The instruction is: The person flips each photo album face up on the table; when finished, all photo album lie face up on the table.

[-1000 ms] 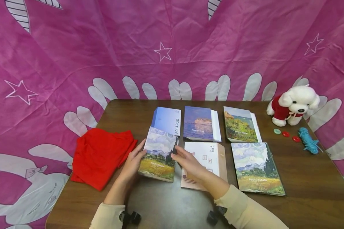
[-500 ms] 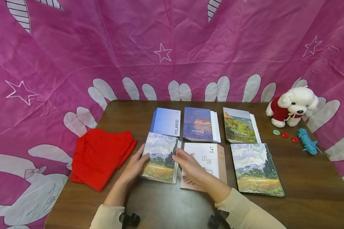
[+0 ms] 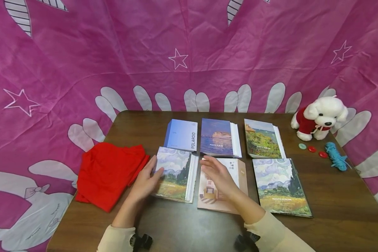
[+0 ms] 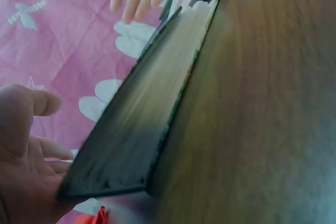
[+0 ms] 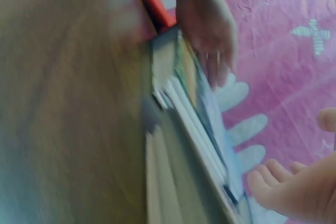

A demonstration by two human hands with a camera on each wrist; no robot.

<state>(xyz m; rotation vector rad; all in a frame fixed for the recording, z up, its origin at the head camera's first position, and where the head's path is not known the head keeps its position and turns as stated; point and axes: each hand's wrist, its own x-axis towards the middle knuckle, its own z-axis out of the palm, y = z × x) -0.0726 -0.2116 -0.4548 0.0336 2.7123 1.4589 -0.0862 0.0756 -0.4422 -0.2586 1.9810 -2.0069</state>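
Note:
A photo album with a painted wheat-field cover (image 3: pixel 174 172) lies on the brown table (image 3: pixel 182 227), left of centre. My left hand (image 3: pixel 145 180) rests against its left edge, fingers straight and thumb on the cover. In the left wrist view the album's edge (image 4: pixel 152 119) runs past my open palm (image 4: pixel 21 156). My right hand (image 3: pixel 218 176) lies flat and open over the cream album (image 3: pixel 236 175) beside it, touching nothing of the wheat-field album. The right wrist view is blurred; it shows the stacked album edges (image 5: pixel 197 124) and my left hand (image 5: pixel 210 30).
A folded red cloth (image 3: pixel 110 173) lies left of the album. Behind are a Polaroid album (image 3: pixel 182 134), a blue seascape album (image 3: pixel 218 136) and a green landscape album (image 3: pixel 261 138). Right: a second wheat-field album (image 3: pixel 280 185), plush dog (image 3: pixel 321 117), buttons (image 3: pixel 312 148), blue yarn (image 3: pixel 335 159).
My right hand has let go of the wheat-field album's right edge and moved right over the cream album. The album has settled flatter, and my left hand stays at its left edge.

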